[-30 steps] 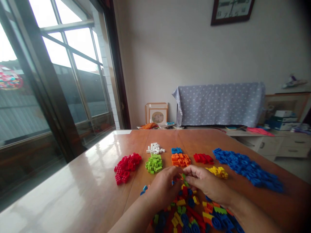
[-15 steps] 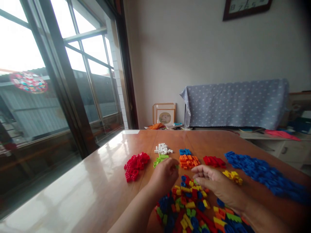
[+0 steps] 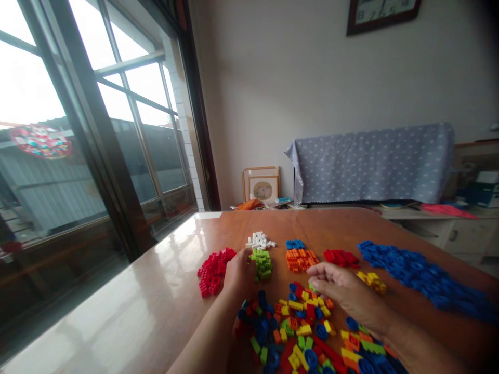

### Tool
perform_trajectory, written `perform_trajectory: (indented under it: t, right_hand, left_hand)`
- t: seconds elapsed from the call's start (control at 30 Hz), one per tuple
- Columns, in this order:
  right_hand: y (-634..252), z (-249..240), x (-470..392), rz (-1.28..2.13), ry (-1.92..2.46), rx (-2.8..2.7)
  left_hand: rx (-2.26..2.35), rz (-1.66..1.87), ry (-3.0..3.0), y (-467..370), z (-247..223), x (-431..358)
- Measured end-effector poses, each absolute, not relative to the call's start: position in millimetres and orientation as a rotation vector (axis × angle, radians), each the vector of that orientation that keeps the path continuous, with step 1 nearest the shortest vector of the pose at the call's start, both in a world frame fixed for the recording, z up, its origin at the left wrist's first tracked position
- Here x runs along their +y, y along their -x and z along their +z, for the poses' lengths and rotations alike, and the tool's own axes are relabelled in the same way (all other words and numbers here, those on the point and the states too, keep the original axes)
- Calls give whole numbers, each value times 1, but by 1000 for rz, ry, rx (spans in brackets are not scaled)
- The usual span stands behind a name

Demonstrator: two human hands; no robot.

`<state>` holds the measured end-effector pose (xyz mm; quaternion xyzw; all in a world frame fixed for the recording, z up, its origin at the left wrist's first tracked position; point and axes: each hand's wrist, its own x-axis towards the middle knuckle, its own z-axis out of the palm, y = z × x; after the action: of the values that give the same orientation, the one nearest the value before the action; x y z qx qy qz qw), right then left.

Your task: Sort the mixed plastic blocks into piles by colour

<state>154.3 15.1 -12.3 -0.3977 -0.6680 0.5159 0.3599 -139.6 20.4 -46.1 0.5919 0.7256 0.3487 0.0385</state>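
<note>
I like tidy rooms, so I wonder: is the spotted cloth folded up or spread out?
Spread out: the cloth hangs wide over something by the wall, its patterned front in view and its lower edge hanging down.

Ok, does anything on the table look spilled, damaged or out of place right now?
No, nothing clearly stands out. The mixed bricks lie loosely scattered on the table, but the piles beyond them each look single-coloured. Fine damage is too small to tell.
</note>
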Motion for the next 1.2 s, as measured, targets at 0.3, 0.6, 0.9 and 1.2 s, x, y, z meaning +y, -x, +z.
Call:
perform_trajectory:
  t: [0.3,0.6,0.9,1.2]
  right_hand:
    - [-153,-17,17,1436,994,-1732]
    - [-144,-18,9,1671,845,-1634]
    - [-143,-17,6,1752,770,-1595]
    - [-154,-19,15,1581,954,-1651]
  left_hand:
    - [1710,1167,-2261,85,-3,-24]
    - [1417,1016,-2437,47,-7,-41]
    - [1415,1016,-2376,48,-5,-41]
    - [1556,1087,-2333,70,-2,-30]
